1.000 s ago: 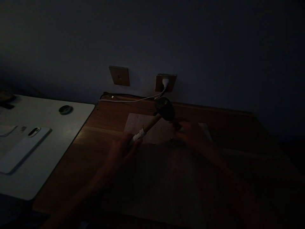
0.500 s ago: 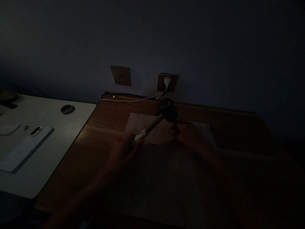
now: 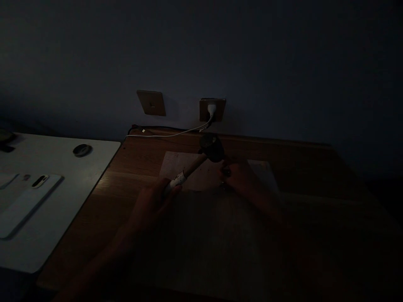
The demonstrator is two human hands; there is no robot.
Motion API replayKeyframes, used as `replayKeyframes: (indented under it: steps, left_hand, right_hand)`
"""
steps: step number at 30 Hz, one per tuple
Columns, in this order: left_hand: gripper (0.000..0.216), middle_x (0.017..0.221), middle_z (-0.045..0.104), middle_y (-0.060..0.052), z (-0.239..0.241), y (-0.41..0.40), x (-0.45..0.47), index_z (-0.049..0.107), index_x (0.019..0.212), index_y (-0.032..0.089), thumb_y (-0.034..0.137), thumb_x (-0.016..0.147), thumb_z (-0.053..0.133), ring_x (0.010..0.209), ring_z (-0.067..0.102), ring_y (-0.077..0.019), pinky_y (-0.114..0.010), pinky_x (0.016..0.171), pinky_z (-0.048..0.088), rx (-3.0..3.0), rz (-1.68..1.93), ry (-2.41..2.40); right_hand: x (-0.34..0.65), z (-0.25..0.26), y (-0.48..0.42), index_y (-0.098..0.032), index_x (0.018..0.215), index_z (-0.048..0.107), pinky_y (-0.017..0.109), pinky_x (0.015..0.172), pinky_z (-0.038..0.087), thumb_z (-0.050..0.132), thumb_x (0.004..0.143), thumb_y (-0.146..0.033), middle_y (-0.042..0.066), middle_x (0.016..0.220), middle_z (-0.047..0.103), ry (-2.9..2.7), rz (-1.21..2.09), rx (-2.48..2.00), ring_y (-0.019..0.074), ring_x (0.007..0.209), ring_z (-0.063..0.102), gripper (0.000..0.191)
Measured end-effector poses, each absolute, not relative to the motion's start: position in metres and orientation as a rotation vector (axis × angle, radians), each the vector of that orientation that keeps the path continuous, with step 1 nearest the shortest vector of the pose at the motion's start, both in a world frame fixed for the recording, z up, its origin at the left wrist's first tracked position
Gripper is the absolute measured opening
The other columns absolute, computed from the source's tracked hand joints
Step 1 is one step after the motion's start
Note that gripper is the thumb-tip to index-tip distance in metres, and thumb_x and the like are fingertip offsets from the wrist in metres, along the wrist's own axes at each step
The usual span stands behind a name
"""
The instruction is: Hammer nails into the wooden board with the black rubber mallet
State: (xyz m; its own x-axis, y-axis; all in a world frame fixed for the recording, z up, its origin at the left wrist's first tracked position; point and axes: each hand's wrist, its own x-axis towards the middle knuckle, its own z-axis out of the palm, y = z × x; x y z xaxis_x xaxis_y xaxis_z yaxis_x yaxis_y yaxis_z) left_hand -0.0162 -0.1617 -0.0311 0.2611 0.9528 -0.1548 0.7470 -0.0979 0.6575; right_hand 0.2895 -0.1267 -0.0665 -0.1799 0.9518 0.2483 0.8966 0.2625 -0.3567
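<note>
The scene is very dark. My left hand (image 3: 153, 203) is closed round the white-wrapped grip of a mallet (image 3: 195, 165) with a wooden handle and a black head. That head is raised over a pale board (image 3: 179, 163) lying on the wooden table. Just right of the mallet head, my right hand (image 3: 237, 174) is low over the board with its fingers curled together. What they hold, if anything, is lost in shadow. A small shiny piece (image 3: 223, 185) shows just below these fingers; its kind is unclear.
To the left, a white table (image 3: 91, 180) bears a phone (image 3: 31, 205) and a dark round object (image 3: 82, 150). A white cable (image 3: 176, 134) runs along the wooden table's back edge to a plug (image 3: 211, 110) in the wall socket. A second wall plate (image 3: 151, 103) is beside it.
The whole view has shifted, so everything appears slightly further left. The mallet and both hands keep nearly the same places over the board.
</note>
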Motion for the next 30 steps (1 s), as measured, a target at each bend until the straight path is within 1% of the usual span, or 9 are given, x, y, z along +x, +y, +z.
replayKeyframes:
  steps: [5, 7, 10, 14, 17, 20, 24, 27, 30]
  left_hand:
    - [0.043, 0.078, 0.074, -0.005, -0.03, -0.161, -0.022, 0.07, 0.102, 0.022, 0.058, 0.1, 0.047, 0.067, 0.07, -0.0217, -0.028, 0.058, 0.037, 1.987, 0.306, 1.568]
    - [0.041, 0.081, 0.075, -0.005, -0.028, -0.161, -0.021, 0.07, 0.101, 0.022, 0.056, 0.101, 0.047, 0.069, 0.071, -0.0219, -0.028, 0.058, 0.038, 2.006, 0.246, 1.589]
    - [0.036, 0.087, 0.078, -0.007, -0.024, -0.162, -0.016, 0.07, 0.101, 0.023, 0.051, 0.102, 0.048, 0.074, 0.072, -0.0222, -0.028, 0.06, 0.038, 2.059, 0.158, 1.627]
    - [0.029, 0.099, 0.08, -0.009, -0.024, -0.163, -0.013, 0.072, 0.112, 0.024, 0.041, 0.102, 0.051, 0.084, 0.075, -0.0249, -0.029, 0.064, 0.04, 2.164, 0.049, 1.592]
    - [0.028, 0.103, 0.081, -0.01, -0.029, -0.166, -0.013, 0.071, 0.116, 0.024, 0.038, 0.102, 0.051, 0.086, 0.076, -0.026, -0.03, 0.066, 0.042, 2.197, 0.026, 1.576]
    - [0.027, 0.102, 0.081, -0.01, -0.035, -0.168, -0.013, 0.071, 0.113, 0.024, 0.039, 0.103, 0.051, 0.086, 0.076, -0.0259, -0.03, 0.067, 0.044, 2.169, 0.041, 1.602]
    - [0.029, 0.104, 0.081, -0.01, -0.037, -0.168, -0.013, 0.071, 0.111, 0.024, 0.044, 0.102, 0.052, 0.087, 0.076, -0.0266, -0.031, 0.069, 0.046, 2.147, 0.097, 1.598]
    - [0.033, 0.096, 0.08, -0.009, -0.036, -0.166, -0.018, 0.073, 0.109, 0.024, 0.049, 0.101, 0.052, 0.081, 0.075, -0.026, -0.03, 0.066, 0.045, 2.103, 0.161, 1.602]
    - [0.041, 0.086, 0.078, -0.007, -0.034, -0.163, -0.028, 0.073, 0.107, 0.024, 0.056, 0.099, 0.05, 0.074, 0.073, -0.0252, -0.029, 0.061, 0.043, 2.025, 0.239, 1.64]
  right_hand:
    - [0.287, -0.068, -0.123, -0.023, 0.101, 0.075, 0.041, 0.083, 0.056, 0.07, 0.088, -0.02, 0.01, 0.093, 0.076, -2.08, 0.214, -1.676, 0.0274, 0.09, 0.071, 0.015]
    - [0.286, -0.068, -0.124, -0.021, 0.106, 0.075, 0.041, 0.082, 0.056, 0.071, 0.089, -0.021, 0.011, 0.097, 0.078, -2.063, 0.226, -1.673, 0.0287, 0.091, 0.071, 0.018]
    - [0.288, -0.068, -0.129, -0.021, 0.118, 0.073, 0.046, 0.087, 0.056, 0.076, 0.087, -0.026, 0.014, 0.11, 0.079, -2.018, 0.22, -1.683, 0.033, 0.1, 0.072, 0.032]
    - [0.298, -0.067, -0.143, -0.024, 0.132, 0.068, 0.054, 0.099, 0.056, 0.084, 0.079, -0.026, 0.014, 0.125, 0.076, -1.954, 0.27, -1.65, 0.0371, 0.116, 0.071, 0.056]
    - [0.308, -0.062, -0.156, -0.027, 0.144, 0.06, 0.059, 0.11, 0.052, 0.081, 0.083, -0.025, 0.014, 0.14, 0.07, -1.923, 0.245, -1.58, 0.0369, 0.131, 0.065, 0.064]
    - [0.311, -0.055, -0.168, -0.026, 0.136, 0.063, 0.059, 0.106, 0.055, 0.076, 0.089, -0.028, 0.014, 0.136, 0.07, -1.882, 0.148, -1.577, 0.036, 0.127, 0.067, 0.048]
    - [0.304, -0.053, -0.182, -0.024, 0.11, 0.069, 0.05, 0.093, 0.061, 0.068, 0.097, -0.028, 0.012, 0.111, 0.074, -1.983, 0.121, -1.536, 0.0308, 0.105, 0.074, 0.014]
    - [0.294, -0.06, -0.189, -0.024, 0.115, 0.071, 0.045, 0.085, 0.064, 0.067, 0.097, -0.023, 0.01, 0.106, 0.077, -2.135, 0.157, -1.54, 0.0281, 0.095, 0.076, 0.019]
    - [0.288, -0.067, -0.191, -0.023, 0.116, 0.072, 0.046, 0.088, 0.065, 0.063, 0.094, -0.015, 0.01, 0.111, 0.079, -2.245, 0.123, -1.532, 0.0286, 0.098, 0.077, 0.026]
